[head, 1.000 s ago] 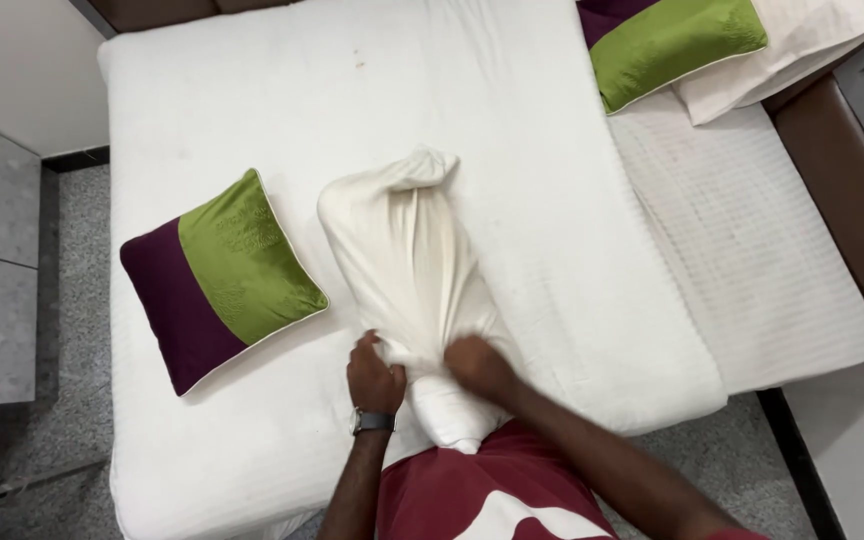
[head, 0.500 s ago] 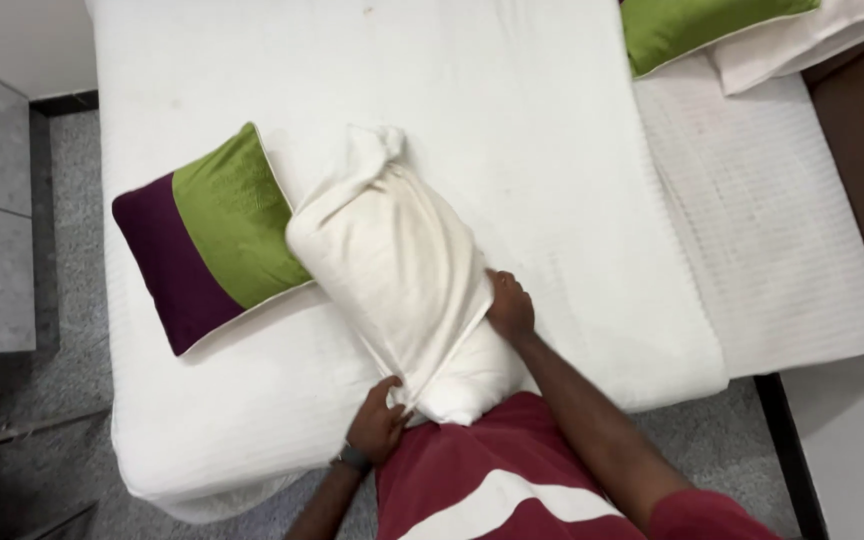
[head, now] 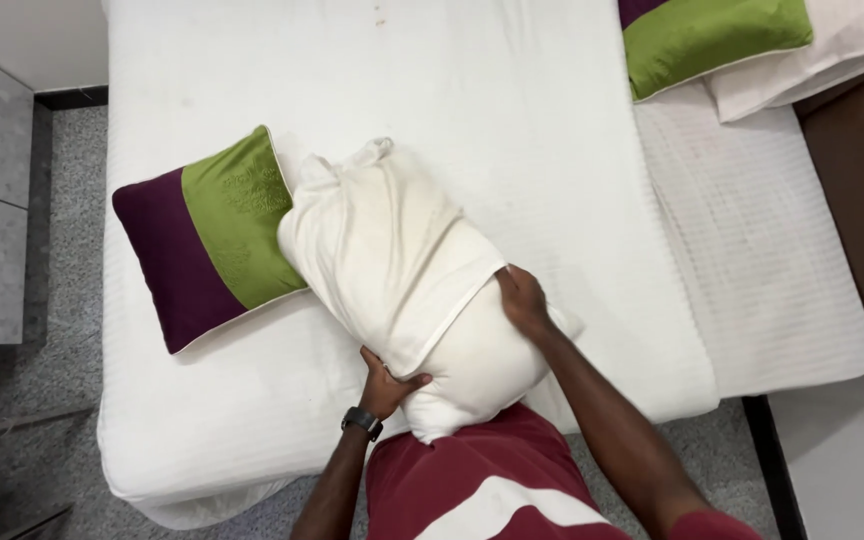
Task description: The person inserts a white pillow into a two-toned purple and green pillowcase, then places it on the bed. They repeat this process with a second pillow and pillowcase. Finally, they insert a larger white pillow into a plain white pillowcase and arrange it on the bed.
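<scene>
On the near edge of a white-sheeted bed (head: 512, 130), a plump white pillow (head: 472, 360) is lying at a slant, most of it already inside a cream fabric pillowcase (head: 382, 240) whose open hem is crossing the pillow diagonally. Only the near end of the pillow is showing bare, and it is hanging slightly over the mattress edge against the person's maroon shirt (head: 482, 490). The left hand (head: 387, 385), with a dark watch on its wrist, is closing its fingers on the lower corner of the pillowcase hem where it meets the pillow. The right hand (head: 522, 298) is gripping the upper end of that hem, fingers curled tightly over the cloth. Just beside the pillowcase, touching its left side, a square purple and green cushion (head: 207, 235) is lying flat on the sheet. A second purple and green cushion (head: 712, 35) is resting well apart at the far right of the bed.
</scene>
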